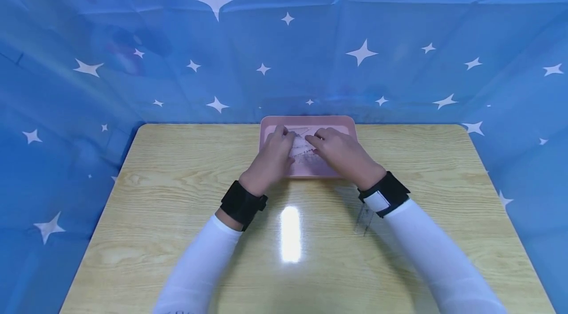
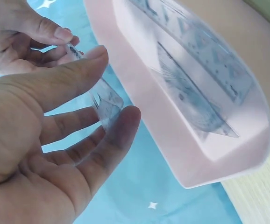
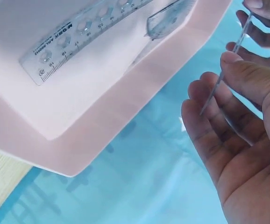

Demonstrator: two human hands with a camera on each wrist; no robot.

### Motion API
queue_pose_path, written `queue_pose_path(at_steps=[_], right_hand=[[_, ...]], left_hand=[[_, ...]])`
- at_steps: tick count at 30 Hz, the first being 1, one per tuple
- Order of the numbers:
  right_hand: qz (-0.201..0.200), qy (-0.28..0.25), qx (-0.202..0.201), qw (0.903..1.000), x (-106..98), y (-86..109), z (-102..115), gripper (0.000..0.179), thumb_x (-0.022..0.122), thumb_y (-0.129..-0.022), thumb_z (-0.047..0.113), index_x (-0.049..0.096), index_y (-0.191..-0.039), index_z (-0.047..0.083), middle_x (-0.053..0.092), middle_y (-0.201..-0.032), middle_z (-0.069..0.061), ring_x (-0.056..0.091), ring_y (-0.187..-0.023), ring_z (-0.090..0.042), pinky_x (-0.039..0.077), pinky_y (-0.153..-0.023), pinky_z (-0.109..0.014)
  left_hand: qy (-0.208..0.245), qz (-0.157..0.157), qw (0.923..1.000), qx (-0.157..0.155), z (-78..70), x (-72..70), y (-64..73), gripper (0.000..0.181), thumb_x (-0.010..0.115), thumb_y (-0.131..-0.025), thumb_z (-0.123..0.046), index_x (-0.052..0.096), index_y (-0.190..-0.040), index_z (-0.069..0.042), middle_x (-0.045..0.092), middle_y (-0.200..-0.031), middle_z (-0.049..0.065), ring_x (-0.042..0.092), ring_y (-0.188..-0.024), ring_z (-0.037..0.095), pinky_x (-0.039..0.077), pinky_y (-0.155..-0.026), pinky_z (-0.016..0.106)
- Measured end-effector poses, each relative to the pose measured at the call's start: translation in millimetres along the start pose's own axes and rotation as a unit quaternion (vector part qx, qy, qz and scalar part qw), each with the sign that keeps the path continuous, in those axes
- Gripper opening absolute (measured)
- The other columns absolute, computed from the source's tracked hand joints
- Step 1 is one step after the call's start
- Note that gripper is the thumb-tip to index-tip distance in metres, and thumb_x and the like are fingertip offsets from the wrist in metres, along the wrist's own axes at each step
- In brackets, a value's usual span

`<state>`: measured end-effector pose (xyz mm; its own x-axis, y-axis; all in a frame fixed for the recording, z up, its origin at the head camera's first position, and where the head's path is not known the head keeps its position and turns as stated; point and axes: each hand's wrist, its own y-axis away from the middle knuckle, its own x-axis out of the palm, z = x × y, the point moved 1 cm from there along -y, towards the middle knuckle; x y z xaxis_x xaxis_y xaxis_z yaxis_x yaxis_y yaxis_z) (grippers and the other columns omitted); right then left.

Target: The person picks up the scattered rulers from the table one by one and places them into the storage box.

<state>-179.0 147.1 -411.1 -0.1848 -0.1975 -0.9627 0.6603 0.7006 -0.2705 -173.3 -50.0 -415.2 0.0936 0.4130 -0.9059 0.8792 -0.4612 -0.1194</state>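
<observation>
Over the pink tray (image 1: pixel 310 176), both hands pinch one thin, clear plastic set square (image 2: pixel 108 95). My left hand (image 1: pixel 274 152) holds one end, thumb on one face and fingers behind it. My right hand (image 1: pixel 345 154) grips the other end between thumb and fingers. In the right wrist view the set square is almost edge-on. Inside the tray lies a clear ruler (image 3: pixel 72 44) with patterned cutouts and printed numbers. Beside the ruler is a clear protractor (image 2: pixel 186 95), its straight edge along the ruler's side.
The tray stands at the far edge of a wood-grain table (image 1: pixel 191 166), close to a blue star-patterned cloth (image 1: pixel 310 48). A small clear piece with dark lines (image 1: pixel 364 218) lies on the table by the right wrist. Light reflects off the tabletop between the forearms.
</observation>
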Motion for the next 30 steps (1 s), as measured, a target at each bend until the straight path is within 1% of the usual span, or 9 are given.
queue_pose_path(at_steps=[4,7,11,14,20,22,27,30], right_hand=[[0.015,-0.003,0.002,0.9999,1.8,-6.0,-8.4,0.037,0.078,-0.091,0.009,0.070,-0.127,0.004,0.072,-0.102,-0.013,0.070,-0.096,-0.025,0.060,-0.085,-0.036],[0.022,-0.011,0.001,0.9997,4.3,-8.6,-14.2,0.036,0.079,-0.090,0.008,0.071,-0.126,0.004,0.072,-0.102,-0.013,0.070,-0.096,-0.025,0.060,-0.085,-0.036],[0.037,-0.025,0.004,0.9990,10.7,-14.1,-20.8,0.034,0.079,-0.090,0.008,0.072,-0.124,0.003,0.071,-0.102,-0.013,0.070,-0.094,-0.024,0.060,-0.084,-0.035],[0.058,-0.031,0.016,0.9977,16.0,-20.4,-25.0,0.032,0.079,-0.091,0.009,0.073,-0.122,0.004,0.071,-0.102,-0.012,0.071,-0.095,-0.023,0.060,-0.084,-0.034],[0.112,-0.053,0.046,0.9912,25.0,-33.3,-32.8,0.029,0.075,-0.093,0.006,0.073,-0.122,0.003,0.073,-0.114,-0.014,0.072,-0.105,-0.025,0.059,-0.090,-0.036],[0.124,-0.059,0.048,0.9894,27.9,-36.7,-34.9,0.029,0.074,-0.093,0.004,0.073,-0.123,0.003,0.073,-0.117,-0.014,0.072,-0.106,-0.026,0.059,-0.090,-0.036],[0.144,-0.078,0.048,0.9854,34.0,-41.1,-38.5,0.031,0.072,-0.094,0.001,0.071,-0.124,0.001,0.072,-0.118,-0.016,0.072,-0.106,-0.027,0.059,-0.090,-0.036],[0.156,-0.084,0.051,0.9829,37.2,-41.9,-39.9,0.031,0.070,-0.095,-0.001,0.071,-0.126,0.000,0.072,-0.120,-0.016,0.072,-0.107,-0.027,0.060,-0.089,-0.035]], left_hand=[[-0.011,0.015,0.9998,0.009,4.9,-1.3,-9.6,0.044,0.082,-0.086,-0.004,0.062,-0.124,0.007,0.055,-0.121,0.025,0.063,-0.097,0.034,0.057,-0.088,0.041],[-0.010,0.031,0.9994,0.008,9.4,-0.4,-15.6,0.044,0.082,-0.087,-0.007,0.062,-0.123,0.007,0.055,-0.123,0.025,0.065,-0.097,0.034,0.057,-0.090,0.041],[-0.003,0.057,0.9984,-0.005,16.0,2.3,-22.6,0.042,0.081,-0.089,-0.008,0.062,-0.124,0.006,0.054,-0.122,0.023,0.064,-0.098,0.031,0.056,-0.090,0.040],[-0.010,0.071,0.9973,-0.013,21.1,4.7,-28.0,0.040,0.079,-0.091,-0.009,0.062,-0.124,0.005,0.054,-0.122,0.022,0.063,-0.100,0.030,0.055,-0.089,0.039],[-0.028,0.092,0.9949,-0.029,31.1,7.8,-37.8,0.038,0.076,-0.093,-0.009,0.060,-0.125,0.005,0.058,-0.123,0.023,0.063,-0.108,0.030,0.054,-0.093,0.039],[-0.027,0.097,0.9943,-0.036,33.7,8.6,-39.9,0.038,0.076,-0.093,-0.009,0.060,-0.124,0.005,0.057,-0.124,0.023,0.061,-0.110,0.030,0.054,-0.094,0.040],[-0.017,0.111,0.9923,-0.052,39.3,11.8,-43.7,0.038,0.076,-0.093,-0.009,0.062,-0.125,0.003,0.057,-0.125,0.022,0.061,-0.109,0.028,0.053,-0.094,0.039],[-0.022,0.123,0.9906,-0.056,41.4,13.9,-46.6,0.040,0.077,-0.092,-0.010,0.061,-0.127,0.004,0.057,-0.124,0.021,0.061,-0.109,0.028,0.053,-0.096,0.039]])
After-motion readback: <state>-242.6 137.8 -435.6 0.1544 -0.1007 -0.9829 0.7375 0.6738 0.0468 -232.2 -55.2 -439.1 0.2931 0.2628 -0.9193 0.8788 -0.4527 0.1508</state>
